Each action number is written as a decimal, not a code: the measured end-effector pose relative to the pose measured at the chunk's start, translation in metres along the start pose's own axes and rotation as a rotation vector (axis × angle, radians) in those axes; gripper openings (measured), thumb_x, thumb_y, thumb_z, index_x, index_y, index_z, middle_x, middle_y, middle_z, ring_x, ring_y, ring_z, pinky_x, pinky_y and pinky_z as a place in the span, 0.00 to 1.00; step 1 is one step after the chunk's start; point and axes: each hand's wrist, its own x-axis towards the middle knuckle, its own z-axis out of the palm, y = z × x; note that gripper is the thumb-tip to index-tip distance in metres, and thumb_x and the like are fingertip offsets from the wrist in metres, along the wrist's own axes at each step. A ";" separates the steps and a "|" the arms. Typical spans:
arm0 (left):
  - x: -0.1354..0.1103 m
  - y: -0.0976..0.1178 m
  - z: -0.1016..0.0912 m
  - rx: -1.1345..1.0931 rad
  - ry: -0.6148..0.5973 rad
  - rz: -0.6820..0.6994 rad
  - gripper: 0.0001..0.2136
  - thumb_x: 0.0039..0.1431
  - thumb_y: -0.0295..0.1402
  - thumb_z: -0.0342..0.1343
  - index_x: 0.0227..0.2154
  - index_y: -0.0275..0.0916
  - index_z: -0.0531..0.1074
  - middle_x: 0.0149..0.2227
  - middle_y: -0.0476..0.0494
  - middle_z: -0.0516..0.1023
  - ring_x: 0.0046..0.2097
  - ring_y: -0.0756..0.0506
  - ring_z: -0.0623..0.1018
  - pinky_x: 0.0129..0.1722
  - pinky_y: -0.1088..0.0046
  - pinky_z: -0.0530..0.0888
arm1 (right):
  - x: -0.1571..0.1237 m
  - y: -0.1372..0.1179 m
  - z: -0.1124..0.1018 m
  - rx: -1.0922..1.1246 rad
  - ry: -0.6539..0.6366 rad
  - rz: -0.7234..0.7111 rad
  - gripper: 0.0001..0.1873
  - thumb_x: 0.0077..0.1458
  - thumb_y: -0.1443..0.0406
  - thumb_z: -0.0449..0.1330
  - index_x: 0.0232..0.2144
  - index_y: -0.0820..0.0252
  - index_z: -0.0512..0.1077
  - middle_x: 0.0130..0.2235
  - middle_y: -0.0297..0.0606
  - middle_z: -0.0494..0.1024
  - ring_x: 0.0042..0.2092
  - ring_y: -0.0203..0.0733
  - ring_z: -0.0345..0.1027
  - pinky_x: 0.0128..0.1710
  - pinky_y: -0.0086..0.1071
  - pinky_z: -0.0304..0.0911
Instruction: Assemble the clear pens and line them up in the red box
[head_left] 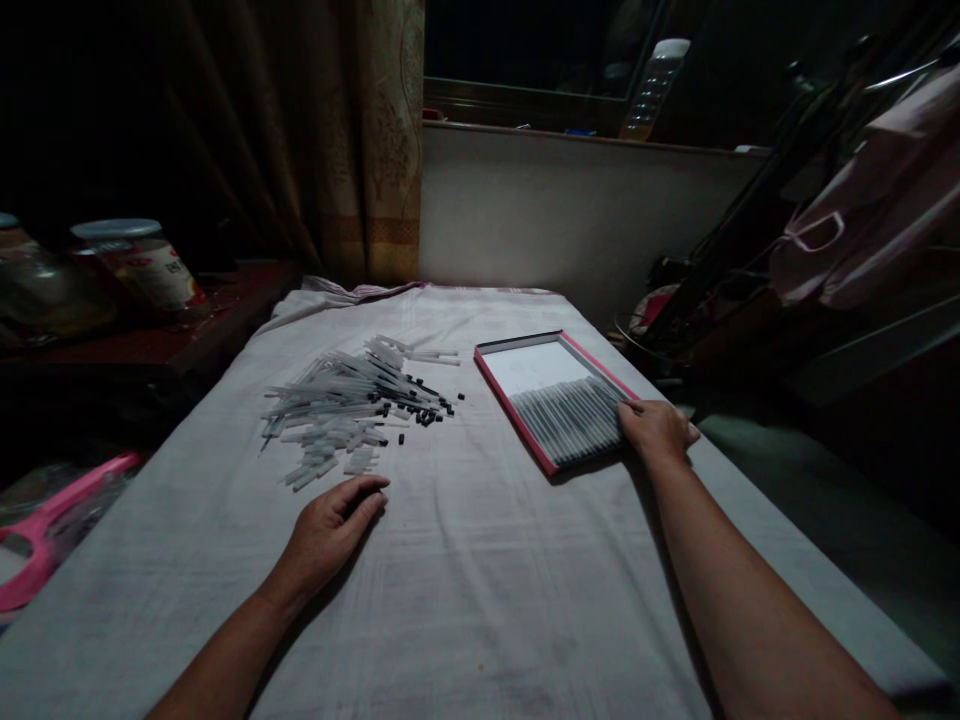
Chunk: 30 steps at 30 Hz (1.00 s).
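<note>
My right hand [658, 430] grips the near right corner of a shallow pink-red box [514, 415]. Inside, a row of slim grey translucent pens [566, 418] lies side by side over the near part, and the white bottom shows beyond them. My left hand [337, 520] rests on the cloth with its fingers stretched out and nothing in them. Just beyond it spreads a loose pile of translucent pen parts [322, 395], thin tubes and short caps. Several small black plugs [427, 415] are scattered at the pile's right side.
A pale checked cloth [465, 600] covers the table. Jars [142, 265] stand on a dark red surface at the left, above a pink-handled object [52, 530]. Behind are a curtain [367, 140] and a sill with a bottle [656, 90]. Pink fabric [870, 200] hangs at the right.
</note>
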 end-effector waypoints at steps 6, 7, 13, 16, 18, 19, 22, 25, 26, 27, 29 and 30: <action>0.000 0.000 0.000 -0.016 -0.001 0.007 0.16 0.54 0.47 0.56 0.38 0.42 0.79 0.41 0.44 0.83 0.44 0.40 0.81 0.48 0.64 0.76 | -0.002 -0.003 -0.003 -0.044 -0.058 0.005 0.19 0.55 0.58 0.56 0.44 0.54 0.81 0.50 0.49 0.79 0.51 0.59 0.66 0.47 0.51 0.57; 0.000 0.000 0.000 -0.021 -0.002 0.007 0.16 0.54 0.47 0.56 0.38 0.42 0.79 0.40 0.44 0.83 0.44 0.40 0.81 0.47 0.64 0.77 | -0.002 -0.004 -0.005 -0.051 -0.065 0.003 0.19 0.56 0.58 0.55 0.44 0.55 0.81 0.50 0.50 0.78 0.51 0.60 0.66 0.47 0.52 0.58; -0.001 0.002 0.000 -0.082 -0.005 -0.001 0.15 0.54 0.46 0.56 0.37 0.42 0.79 0.37 0.44 0.83 0.40 0.42 0.81 0.44 0.65 0.77 | -0.009 -0.030 -0.018 -0.013 -0.006 -0.135 0.20 0.57 0.61 0.53 0.45 0.57 0.80 0.51 0.48 0.78 0.52 0.60 0.65 0.49 0.51 0.58; -0.001 0.000 0.000 -0.195 -0.024 -0.023 0.16 0.56 0.47 0.55 0.37 0.40 0.78 0.29 0.45 0.81 0.32 0.45 0.80 0.34 0.69 0.77 | -0.024 -0.067 -0.020 0.103 0.035 -0.370 0.18 0.58 0.62 0.52 0.43 0.58 0.80 0.50 0.46 0.78 0.52 0.55 0.66 0.51 0.46 0.58; 0.000 -0.001 0.000 -0.284 -0.026 -0.042 0.18 0.56 0.49 0.55 0.35 0.38 0.77 0.26 0.46 0.78 0.28 0.46 0.78 0.29 0.71 0.76 | -0.043 -0.100 -0.019 0.190 -0.007 -0.582 0.17 0.59 0.64 0.52 0.42 0.58 0.80 0.48 0.45 0.79 0.51 0.52 0.67 0.52 0.42 0.59; 0.000 -0.002 0.000 -0.319 -0.024 -0.054 0.19 0.56 0.51 0.56 0.34 0.38 0.77 0.24 0.47 0.77 0.27 0.47 0.77 0.28 0.72 0.75 | -0.054 -0.118 -0.017 0.222 -0.045 -0.681 0.16 0.59 0.65 0.53 0.42 0.58 0.80 0.47 0.45 0.79 0.50 0.51 0.67 0.52 0.41 0.59; 0.001 -0.003 -0.001 -0.391 -0.019 -0.090 0.23 0.54 0.55 0.56 0.30 0.37 0.75 0.22 0.48 0.73 0.24 0.49 0.74 0.24 0.75 0.73 | -0.092 -0.169 -0.010 0.237 -0.228 -0.894 0.15 0.59 0.66 0.55 0.43 0.56 0.80 0.47 0.43 0.79 0.50 0.48 0.68 0.51 0.37 0.61; 0.002 -0.003 -0.001 -0.444 -0.027 -0.105 0.25 0.53 0.58 0.56 0.28 0.37 0.73 0.21 0.50 0.72 0.22 0.51 0.72 0.22 0.76 0.72 | -0.125 -0.211 0.001 0.207 -0.355 -0.935 0.15 0.62 0.64 0.54 0.46 0.56 0.79 0.49 0.44 0.78 0.51 0.48 0.68 0.51 0.36 0.61; 0.002 -0.003 0.000 -0.460 -0.028 -0.108 0.25 0.52 0.58 0.56 0.28 0.36 0.73 0.21 0.50 0.72 0.22 0.51 0.72 0.22 0.76 0.72 | -0.133 -0.223 0.004 0.204 -0.365 -0.934 0.16 0.62 0.63 0.54 0.47 0.57 0.78 0.49 0.45 0.78 0.51 0.49 0.68 0.51 0.36 0.61; 0.002 -0.002 0.001 -0.471 -0.029 -0.110 0.25 0.52 0.59 0.56 0.28 0.36 0.73 0.21 0.49 0.72 0.22 0.51 0.72 0.22 0.75 0.72 | -0.138 -0.233 0.008 0.203 -0.369 -0.931 0.17 0.63 0.62 0.54 0.48 0.57 0.77 0.50 0.45 0.77 0.51 0.49 0.68 0.51 0.36 0.62; 0.001 -0.002 0.002 -0.478 -0.026 -0.113 0.25 0.53 0.59 0.55 0.28 0.37 0.73 0.22 0.49 0.72 0.22 0.50 0.73 0.22 0.75 0.72 | -0.145 -0.251 0.015 0.205 -0.366 -0.921 0.19 0.63 0.60 0.54 0.52 0.57 0.74 0.53 0.45 0.76 0.53 0.49 0.67 0.52 0.37 0.61; 0.000 -0.003 0.001 -0.465 -0.017 -0.107 0.25 0.54 0.58 0.53 0.29 0.37 0.74 0.22 0.48 0.73 0.22 0.50 0.73 0.22 0.75 0.72 | -0.145 -0.258 0.018 0.205 -0.366 -0.915 0.20 0.63 0.60 0.54 0.54 0.57 0.73 0.55 0.46 0.75 0.54 0.50 0.66 0.53 0.38 0.61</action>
